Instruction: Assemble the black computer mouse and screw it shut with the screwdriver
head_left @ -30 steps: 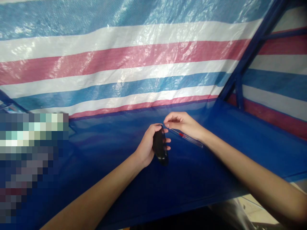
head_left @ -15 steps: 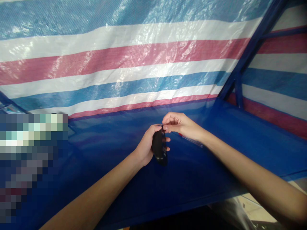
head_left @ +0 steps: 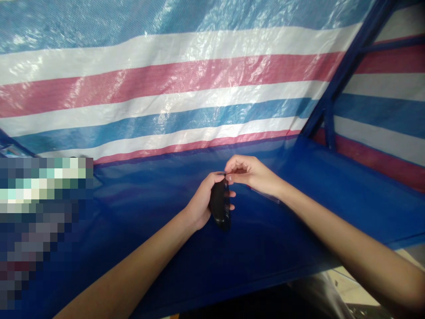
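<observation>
My left hand (head_left: 201, 199) is wrapped around a dark, elongated black object (head_left: 219, 201) with a glossy lower end; its exact kind does not show. The thumb lies along the top end, and fingertips stick out on the far side. At that same top end, my right hand (head_left: 244, 170) is closed in a pinch, thumb against forefinger, touching or nearly touching the object. Whatever sits between those fingertips is too small to make out. Under the right wrist a thin clear item (head_left: 268, 195) shows in part on the blue surface.
A blue covered table (head_left: 159, 261) spreads beneath both hands. Striped plastic sheeting (head_left: 166, 79) hangs behind it, with a slanted blue frame post (head_left: 341, 66) at the right. Pixelated blocks hide the left side. Pale floor shows at lower right.
Both hands keep nearly the same grip and place. The red tip of the thin clear item, visible before beside the right hand, is now hidden. The view has shifted very slightly.
</observation>
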Tool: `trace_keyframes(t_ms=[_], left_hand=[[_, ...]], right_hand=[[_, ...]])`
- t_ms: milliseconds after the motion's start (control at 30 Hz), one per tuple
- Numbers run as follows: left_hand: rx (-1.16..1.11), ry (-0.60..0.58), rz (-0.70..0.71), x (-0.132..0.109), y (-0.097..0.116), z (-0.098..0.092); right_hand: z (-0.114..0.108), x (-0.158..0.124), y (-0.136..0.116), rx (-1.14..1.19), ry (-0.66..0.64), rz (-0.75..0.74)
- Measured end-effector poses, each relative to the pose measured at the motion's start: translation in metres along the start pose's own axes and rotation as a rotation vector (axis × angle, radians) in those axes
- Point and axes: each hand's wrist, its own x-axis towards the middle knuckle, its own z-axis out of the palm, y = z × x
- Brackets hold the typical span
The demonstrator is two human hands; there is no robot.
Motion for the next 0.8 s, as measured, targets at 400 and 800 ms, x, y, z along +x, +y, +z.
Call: trace_keyframes(t_ms=[400,800], left_hand=[[-0.110,0.020,-0.084,-0.0014,0.0052,0.0041],[-0.138,0.027,-0.103,-0.0029,0.0066,0.0050]], right_hand=[[0.0002,0.0006,-0.0010,0.044,0.054,-0.025],[-0.0003,-0.0013,-0.0006,-0.059,0.046,-0.078]])
